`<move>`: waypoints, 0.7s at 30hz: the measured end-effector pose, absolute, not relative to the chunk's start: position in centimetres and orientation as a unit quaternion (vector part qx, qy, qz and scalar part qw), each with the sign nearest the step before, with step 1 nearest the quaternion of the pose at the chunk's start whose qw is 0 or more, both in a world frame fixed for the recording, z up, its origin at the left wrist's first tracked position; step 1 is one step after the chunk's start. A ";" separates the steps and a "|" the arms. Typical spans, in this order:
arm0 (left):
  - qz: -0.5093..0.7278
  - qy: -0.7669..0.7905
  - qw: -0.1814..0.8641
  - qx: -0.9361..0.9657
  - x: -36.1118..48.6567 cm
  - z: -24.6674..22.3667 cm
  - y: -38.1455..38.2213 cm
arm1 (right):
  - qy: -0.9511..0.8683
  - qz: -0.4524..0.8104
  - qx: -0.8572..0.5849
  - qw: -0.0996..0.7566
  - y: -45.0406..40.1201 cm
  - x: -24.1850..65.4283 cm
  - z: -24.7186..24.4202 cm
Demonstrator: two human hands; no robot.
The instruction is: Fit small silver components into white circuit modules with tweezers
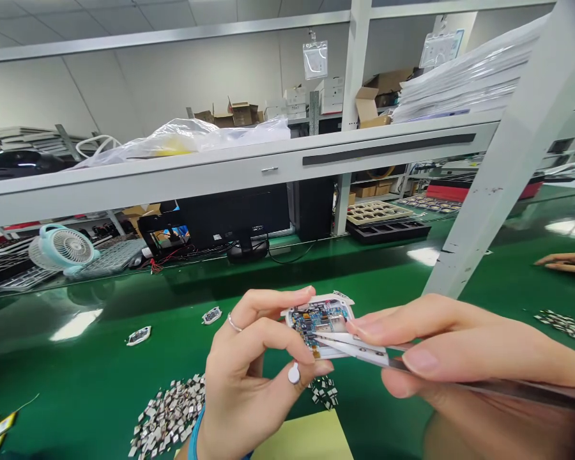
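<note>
Raised over the green bench, my left hand [263, 364] grips a small white-framed device with an exposed circuit board [323, 319] by its edges. A small round silver disc [294, 373] shows at the left thumb. My right hand [455, 351] is closed on a pair of tweezers [359, 348] with white tips. Those tips reach over the lower middle of the circuit board; whether they touch it or pinch a tiny part, I cannot make out. Below the left hand lies a pile of small silver and black pieces [167, 412], partly hidden by the wrist.
Two similar white-framed boards, one nearer [138, 335] and one farther [211, 315], lie on the bench. A yellow-green sheet [306, 437] is under my hands. A white shelf post [498, 166] slants at right, near another person's hand [568, 262]. A monitor [239, 214] stands behind.
</note>
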State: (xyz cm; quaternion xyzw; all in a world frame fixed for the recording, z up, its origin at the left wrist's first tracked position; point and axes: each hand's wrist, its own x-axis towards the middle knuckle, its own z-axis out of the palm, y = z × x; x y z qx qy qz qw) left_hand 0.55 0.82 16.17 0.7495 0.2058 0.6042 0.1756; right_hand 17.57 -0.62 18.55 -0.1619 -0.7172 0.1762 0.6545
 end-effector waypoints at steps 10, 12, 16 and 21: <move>0.614 0.151 0.180 0.754 0.7 16.4 1.0 | -0.696 0.213 -0.152 0.669 -0.8 17.3 19.3; 0.613 0.146 0.174 0.757 0.7 16.4 0.9 | -0.702 0.195 -0.149 0.669 -0.9 17.1 19.4; 0.609 0.129 0.163 0.766 0.8 16.5 0.9 | -0.652 0.146 -0.152 0.728 -1.1 16.1 19.2; 0.604 0.110 0.152 0.775 0.6 16.8 1.0 | -0.622 0.166 -0.165 0.747 -1.4 15.6 18.7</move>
